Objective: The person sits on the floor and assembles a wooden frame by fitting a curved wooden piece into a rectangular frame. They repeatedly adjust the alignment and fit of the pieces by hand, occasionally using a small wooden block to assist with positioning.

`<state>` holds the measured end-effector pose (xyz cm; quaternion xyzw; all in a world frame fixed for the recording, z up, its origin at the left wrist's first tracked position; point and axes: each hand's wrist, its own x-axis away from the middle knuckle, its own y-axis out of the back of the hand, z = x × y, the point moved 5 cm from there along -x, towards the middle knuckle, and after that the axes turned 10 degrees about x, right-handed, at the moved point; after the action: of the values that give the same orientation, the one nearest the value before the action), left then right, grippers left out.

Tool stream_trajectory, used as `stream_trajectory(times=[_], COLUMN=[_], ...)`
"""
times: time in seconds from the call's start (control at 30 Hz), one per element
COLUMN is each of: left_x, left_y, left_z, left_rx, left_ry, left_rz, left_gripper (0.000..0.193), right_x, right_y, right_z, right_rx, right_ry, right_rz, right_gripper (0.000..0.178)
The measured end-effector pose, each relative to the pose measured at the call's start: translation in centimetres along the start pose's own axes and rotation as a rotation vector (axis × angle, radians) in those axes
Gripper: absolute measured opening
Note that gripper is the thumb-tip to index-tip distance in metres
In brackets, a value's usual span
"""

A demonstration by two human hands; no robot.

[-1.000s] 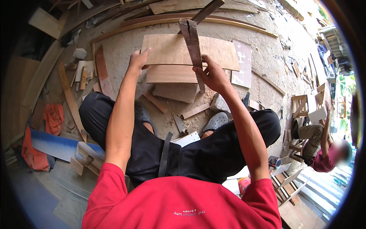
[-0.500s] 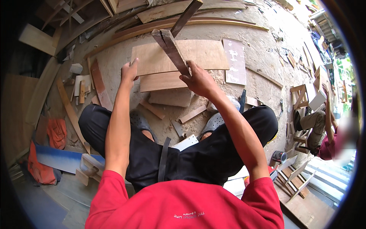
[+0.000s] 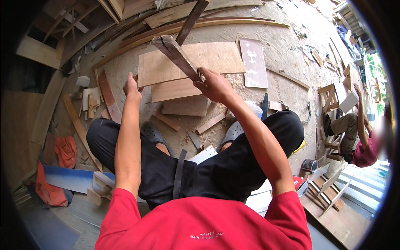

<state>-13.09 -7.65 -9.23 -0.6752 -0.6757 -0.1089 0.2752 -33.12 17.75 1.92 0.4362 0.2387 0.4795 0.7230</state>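
Observation:
In front of me a pale plywood board [image 3: 225, 56] is held up, with a second board [image 3: 173, 92] beneath its near edge. My left hand [image 3: 132, 86] is at the first board's left end, fingers curled at its near corner and thumb along the edge. My right hand [image 3: 214, 85] is closed on the lower end of a dark wooden strip [image 3: 177, 56] that slants across the board's top. Another dark strip [image 3: 192, 21] rises behind it; how the two join is hidden. A dusty block [image 3: 186, 106] sits below the boards, near my feet.
A whitish-stained panel [image 3: 253, 62] lies right of the board. Wood offcuts [image 3: 166, 120] and a handsaw [image 3: 265, 106] are near my feet. Long planks [image 3: 200, 26] lie beyond. A paint can [image 3: 309, 166] stands at right, where another person [image 3: 364, 146] sits working.
My left hand has slid outward and toward me at the board's left end, its thumb coming off the top face. The board, dark strips and right hand have shifted slightly left.

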Motion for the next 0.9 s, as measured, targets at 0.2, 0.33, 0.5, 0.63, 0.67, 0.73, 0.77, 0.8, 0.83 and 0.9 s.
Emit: stream_trajectory(times=[0.2,0.33,0.5,0.63,0.67,0.73,0.77,0.8,0.83,0.9], left_x=[-1.9,0.6,7.7,13.6,14.6,14.5,14.6,15.1,15.4,15.7], left_y=[3.4,2.9,-3.6,-9.4,-9.8,-10.0,-10.1,-10.4,-10.8,-11.3], left_z=[5.2,9.9,12.0,10.3,10.3,11.1,11.5,11.7,12.0,12.7], left_rx=[-0.009,-0.350,-0.814,-0.511,-0.417,-0.454,-0.472,-0.451,-0.389,-0.266], left_ry=[0.151,0.084,-0.208,-0.406,-0.277,-0.202,-0.163,-0.173,-0.150,-0.102], left_rz=[-0.144,0.157,0.795,1.031,0.964,0.859,0.807,0.756,0.745,0.720], left_gripper=[0.016,0.019,0.051,0.056,0.048,0.043,0.041,0.033,0.032,0.029], right_x=[-0.5,-0.6,-0.3,-0.4,-0.3,-0.4,-0.3,-0.1,0.1,0.2], right_y=[0.0,0.1,0.5,0.6,0.6,0.8,0.9,1.1,1.4,2.9], right_z=[-0.3,-0.8,0.1,0.2,0.0,0.1,-0.3,-0.8,-1.4,-2.6], right_rx=[0.003,0.074,0.114,0.094,0.067,0.012,-0.032,-0.075,-0.118,-0.085], right_ry=[0.048,0.065,0.085,0.102,0.111,0.141,0.117,0.091,0.065,0.080], right_rz=[-0.048,-0.102,-0.069,0.018,0.055,0.126,0.126,0.126,0.125,0.065], right_gripper=[0.034,0.034,0.034,0.033,0.033,0.034,0.035,0.035,0.036,0.034])
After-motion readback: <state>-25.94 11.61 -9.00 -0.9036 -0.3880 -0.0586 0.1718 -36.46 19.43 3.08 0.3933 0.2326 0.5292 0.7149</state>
